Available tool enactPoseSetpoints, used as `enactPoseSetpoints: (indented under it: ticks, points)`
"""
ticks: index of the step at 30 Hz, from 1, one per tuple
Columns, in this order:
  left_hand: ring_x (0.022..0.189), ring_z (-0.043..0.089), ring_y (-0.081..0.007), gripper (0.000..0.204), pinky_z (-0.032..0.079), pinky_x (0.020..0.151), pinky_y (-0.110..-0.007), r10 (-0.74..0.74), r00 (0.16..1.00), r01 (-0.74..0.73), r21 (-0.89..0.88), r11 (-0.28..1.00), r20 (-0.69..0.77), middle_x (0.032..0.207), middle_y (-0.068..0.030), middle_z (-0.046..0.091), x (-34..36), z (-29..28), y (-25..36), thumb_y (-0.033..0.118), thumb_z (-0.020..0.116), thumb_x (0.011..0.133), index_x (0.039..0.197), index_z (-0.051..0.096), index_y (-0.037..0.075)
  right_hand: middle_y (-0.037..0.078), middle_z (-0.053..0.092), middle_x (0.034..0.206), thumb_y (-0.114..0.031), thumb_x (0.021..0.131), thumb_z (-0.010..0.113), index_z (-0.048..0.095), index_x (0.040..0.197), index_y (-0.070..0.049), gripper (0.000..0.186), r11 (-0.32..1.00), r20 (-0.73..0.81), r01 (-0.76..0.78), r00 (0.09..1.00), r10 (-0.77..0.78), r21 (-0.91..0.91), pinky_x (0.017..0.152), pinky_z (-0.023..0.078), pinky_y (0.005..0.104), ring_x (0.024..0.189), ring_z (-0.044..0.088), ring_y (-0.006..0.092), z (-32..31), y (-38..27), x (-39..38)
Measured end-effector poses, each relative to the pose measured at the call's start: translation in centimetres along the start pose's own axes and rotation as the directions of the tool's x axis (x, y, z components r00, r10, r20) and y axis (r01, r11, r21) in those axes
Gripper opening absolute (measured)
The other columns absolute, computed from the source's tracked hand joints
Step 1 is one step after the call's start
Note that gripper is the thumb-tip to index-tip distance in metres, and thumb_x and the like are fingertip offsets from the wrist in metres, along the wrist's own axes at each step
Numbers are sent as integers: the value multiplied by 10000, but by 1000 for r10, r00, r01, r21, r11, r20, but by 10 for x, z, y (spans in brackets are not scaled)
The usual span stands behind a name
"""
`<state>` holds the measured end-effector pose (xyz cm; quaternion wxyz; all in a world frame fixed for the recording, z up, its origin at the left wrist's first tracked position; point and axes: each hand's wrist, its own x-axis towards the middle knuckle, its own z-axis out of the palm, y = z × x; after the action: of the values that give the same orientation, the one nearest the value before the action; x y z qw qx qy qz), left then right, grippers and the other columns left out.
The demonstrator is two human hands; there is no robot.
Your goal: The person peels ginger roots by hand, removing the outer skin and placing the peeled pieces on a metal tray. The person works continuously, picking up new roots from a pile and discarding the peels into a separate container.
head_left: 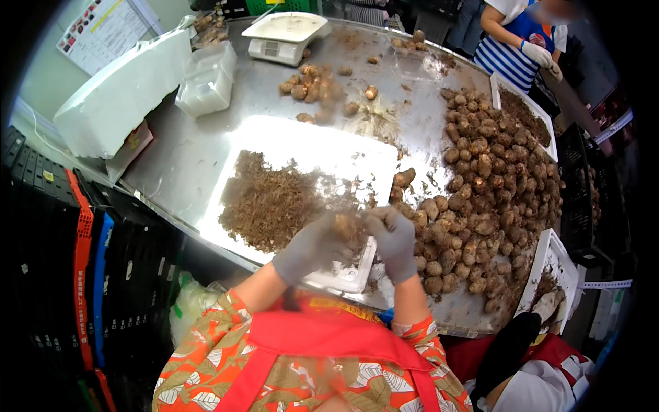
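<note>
My left hand (312, 248), in a grey glove, is closed round a small brown taro (349, 225), partly blurred by motion. Just right of it, my right hand (395, 242), also gloved in grey, has its fingers curled together close to the taro. Whatever those fingertips pinch is too small to make out. Both hands are over the near right corner of a white tray (309, 137). Loose brown fibrous peelings (264, 202) cover much of the tray's left half. Beyond the right hand, a large heap of unpeeled taros (480, 185) spreads over the metal table (185, 154).
A white scale (285, 34) stands at the back, near a small group of taros (312, 86). Clear plastic tubs (206, 82) and a white foam box (123, 96) are at left. Black crates (137, 275) stack below. Co-workers stand at far right (511, 51) and near right (542, 371).
</note>
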<state>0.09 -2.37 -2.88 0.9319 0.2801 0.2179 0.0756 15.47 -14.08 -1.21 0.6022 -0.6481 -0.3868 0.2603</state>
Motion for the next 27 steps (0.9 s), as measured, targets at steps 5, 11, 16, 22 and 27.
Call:
enactPoseSetpoints:
  ticks: [5,11,16,22,27]
  points:
    - [1106,635,-293,495,589,859,-505,13,974,35,-205,978,226,1243,-127,607,19,-32,-11,434,320,1072,1337,499,57,36,630,825,-40,945,560,655,922,29,119,997,9,-75,997,75,32,716,489,249,768,594,98,-17,19,-6]
    - [1128,625,-282,487,588,849,-462,15,963,69,-301,951,267,1285,-128,589,22,-33,-8,395,373,1067,1408,448,55,103,622,1066,-49,898,655,615,1249,-54,353,986,115,164,980,-163,-3,736,548,311,822,672,173,-2,9,-4]
    - [1160,617,-251,606,541,918,-366,191,981,-166,582,796,19,1289,-129,593,10,3,-3,172,664,928,1451,388,38,212,526,1354,-157,804,759,514,1378,-76,630,969,274,190,951,-143,-155,1035,470,402,1182,605,319,5,22,-6]
    - [484,536,-180,763,531,497,-331,1,997,-32,392,919,78,630,-110,588,22,-12,-12,622,299,1021,1315,548,-37,100,590,1280,-91,873,650,496,1410,-35,561,989,55,-133,990,129,72,1004,461,299,1140,579,185,-31,18,5]
    - [545,568,-179,453,498,509,-299,59,998,-68,427,902,35,697,-126,613,18,-25,-10,302,448,1053,1271,539,-85,93,667,1090,-251,871,720,541,1349,-9,565,970,-55,-244,968,243,-11,847,516,286,942,625,147,-78,17,-12]
